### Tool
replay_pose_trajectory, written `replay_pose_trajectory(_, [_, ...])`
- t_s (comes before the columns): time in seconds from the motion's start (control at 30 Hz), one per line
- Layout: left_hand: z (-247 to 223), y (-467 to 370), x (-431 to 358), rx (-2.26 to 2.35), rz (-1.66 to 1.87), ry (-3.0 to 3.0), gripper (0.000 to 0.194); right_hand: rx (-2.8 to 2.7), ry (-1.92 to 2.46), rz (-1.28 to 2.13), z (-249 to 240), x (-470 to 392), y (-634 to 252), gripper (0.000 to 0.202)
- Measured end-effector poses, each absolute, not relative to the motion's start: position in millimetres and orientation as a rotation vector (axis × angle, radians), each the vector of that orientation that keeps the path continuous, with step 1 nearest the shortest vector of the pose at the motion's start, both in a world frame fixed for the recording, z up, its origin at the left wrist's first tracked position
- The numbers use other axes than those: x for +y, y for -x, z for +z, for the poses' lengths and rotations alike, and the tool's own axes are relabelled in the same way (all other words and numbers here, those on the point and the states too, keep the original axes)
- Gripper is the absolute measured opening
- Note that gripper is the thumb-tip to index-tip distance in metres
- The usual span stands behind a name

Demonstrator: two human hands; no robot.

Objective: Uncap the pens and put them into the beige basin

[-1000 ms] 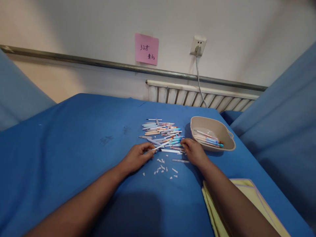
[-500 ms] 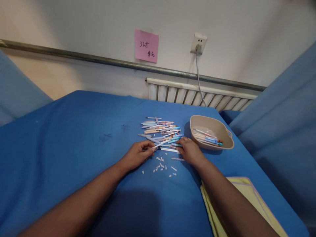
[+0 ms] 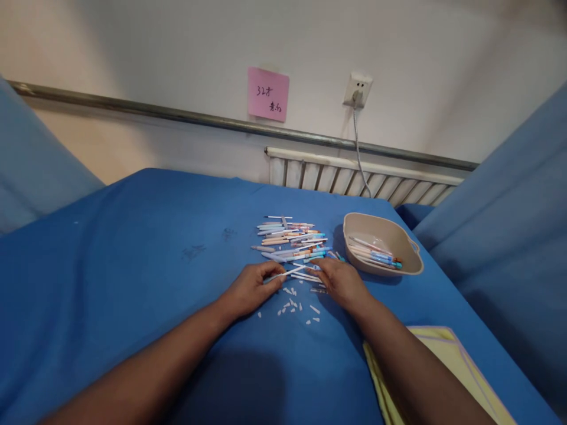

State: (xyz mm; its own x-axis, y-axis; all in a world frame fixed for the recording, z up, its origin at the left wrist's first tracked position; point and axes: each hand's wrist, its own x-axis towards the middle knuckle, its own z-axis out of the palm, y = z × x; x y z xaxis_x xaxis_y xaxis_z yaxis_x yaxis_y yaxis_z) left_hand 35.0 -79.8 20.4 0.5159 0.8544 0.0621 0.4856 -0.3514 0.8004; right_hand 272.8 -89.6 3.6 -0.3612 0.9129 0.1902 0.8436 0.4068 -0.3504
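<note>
Between the thumb and fingers of my left hand (image 3: 254,288) is a thin white stick (image 3: 295,270) that slants up to the right. My right hand (image 3: 341,282) is near the stick's far end, its thumb and fingers apart. Whether it touches the stick is unclear. Beyond both hands lies a loose pile of pens and slim sticks (image 3: 287,239), in white, peach, grey and blue. Several small white pieces (image 3: 291,303) are scattered on the blue cloth just in front of the hands.
A beige basket (image 3: 410,265) with several pens inside stands right of the pile. The blue cloth (image 3: 133,248) covers the surface. A folded yellow cloth (image 3: 447,354) lies under my right forearm. Behind are a radiator (image 3: 328,171), a rail and a plugged-in cable.
My right hand has drawn back a little from the pile, and its fingers have come nearer the stick's end. My left hand keeps the stick, now lying flatter. The view has shifted slightly.
</note>
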Motion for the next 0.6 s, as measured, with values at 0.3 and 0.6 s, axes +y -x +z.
replay_pose_trajectory(0.3, [24.1,-34.9,-85.4,1.071,0.597,-2.072,0.029,-2.380,1.552,0.297,25.8,-110.1,-261.3,0.030])
replay_pose_trajectory(0.6, [34.0,-37.2,-90.7,1.070,0.603,-2.070,0.026,-2.300,1.534,0.411,20.4,-113.5,-263.5,0.011])
